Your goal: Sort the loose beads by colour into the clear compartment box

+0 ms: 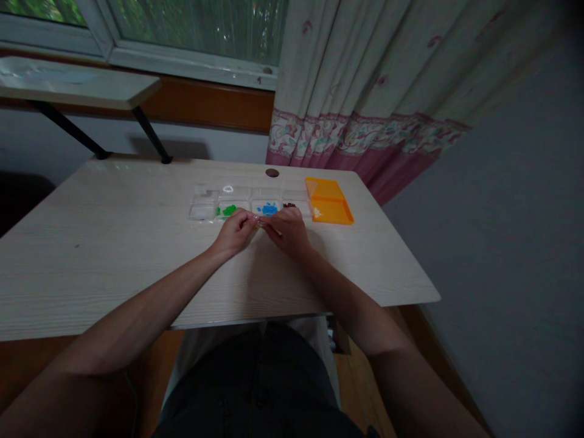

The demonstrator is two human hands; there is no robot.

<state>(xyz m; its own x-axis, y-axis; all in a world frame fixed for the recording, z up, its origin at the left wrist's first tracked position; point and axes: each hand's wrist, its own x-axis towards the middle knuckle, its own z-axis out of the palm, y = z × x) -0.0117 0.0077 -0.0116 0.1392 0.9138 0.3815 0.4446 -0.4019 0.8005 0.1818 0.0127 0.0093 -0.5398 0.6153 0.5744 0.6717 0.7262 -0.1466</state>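
My left hand [236,232] and my right hand [288,230] meet at the fingertips over the table, both pinched together on something small and pale that I cannot make out. Just beyond them stands a row of clear plastic boxes with raised lids. Green pieces [229,210] lie in one box, blue pieces [268,209] in another, and dark red-brown pieces [289,205] in a third, partly hidden by my right hand. The leftmost clear box [202,211] shows no coloured pieces. An open orange case [340,210] at the right holds small whitish pieces [318,212].
The pale wooden table [137,243] has a dark round disc [272,173] near its back edge. At the back left a raised shelf [86,85] stands on black legs. A curtain [337,91] hangs behind, and a wall [493,255] is at the right.
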